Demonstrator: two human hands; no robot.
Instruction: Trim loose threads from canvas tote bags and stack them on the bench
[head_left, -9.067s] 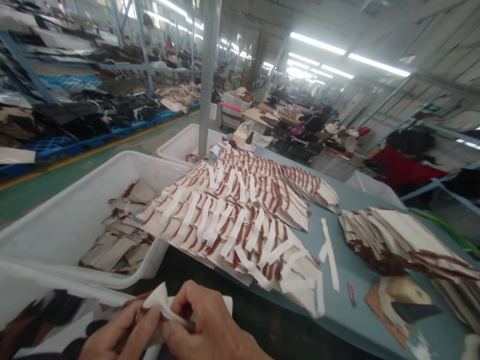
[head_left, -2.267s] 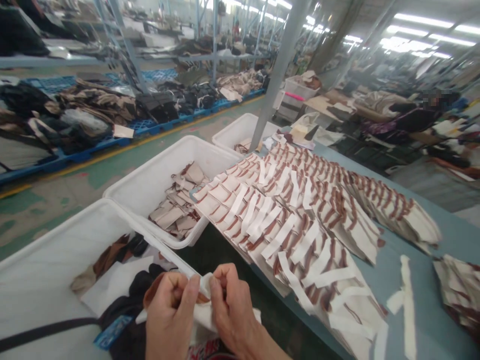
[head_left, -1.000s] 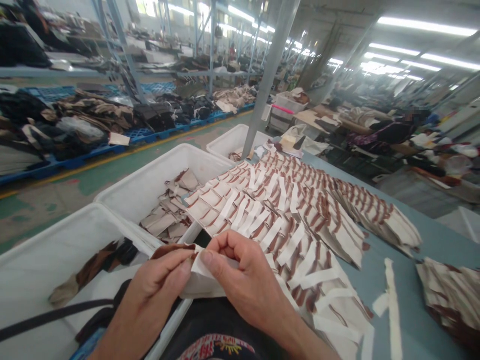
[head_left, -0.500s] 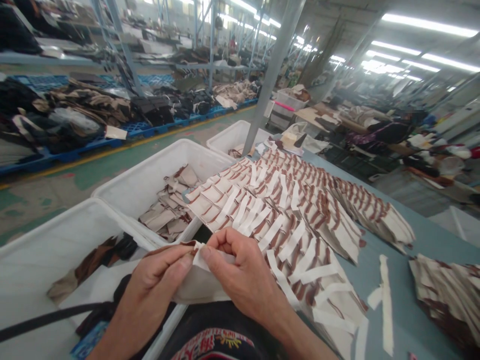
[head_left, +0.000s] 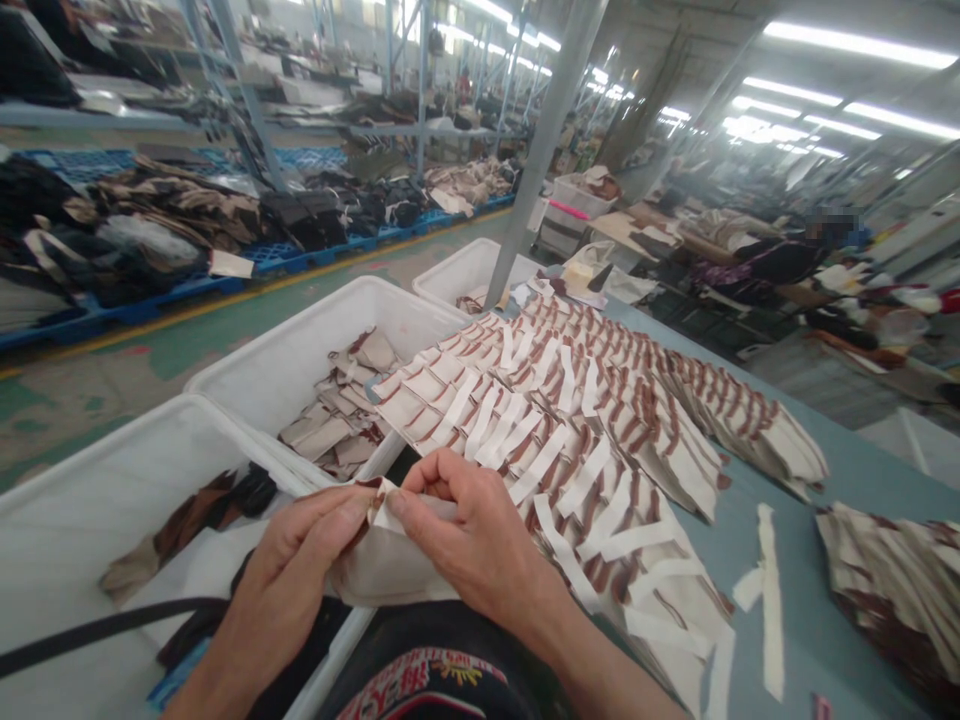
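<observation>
My left hand [head_left: 296, 575] and my right hand [head_left: 472, 545] meet low in the picture, both pinched on one cream piece with a brown edge [head_left: 382, 565]. Their thumbs and forefingers grip its top corner, where a white strip end shows. Just beyond my right hand, rows of similar cream-and-brown pieces with white strips [head_left: 570, 450] lie fanned over the blue-grey table [head_left: 832, 470]. The held piece hangs over my lap, by the rim of the nearest white bin [head_left: 105, 480].
A second white bin [head_left: 300, 350] holds loose cream pieces; a third [head_left: 465, 275] stands behind it by a grey post [head_left: 540, 150]. Loose white strips [head_left: 765, 580] and another stack [head_left: 892, 570] lie at the right. Racks of dark material line the left aisle. A person sits at far tables.
Over nine seconds my hands kept working the same piece; in the last second they shifted slightly left and lower, still pinching its corner. The view swung leftward earlier.
</observation>
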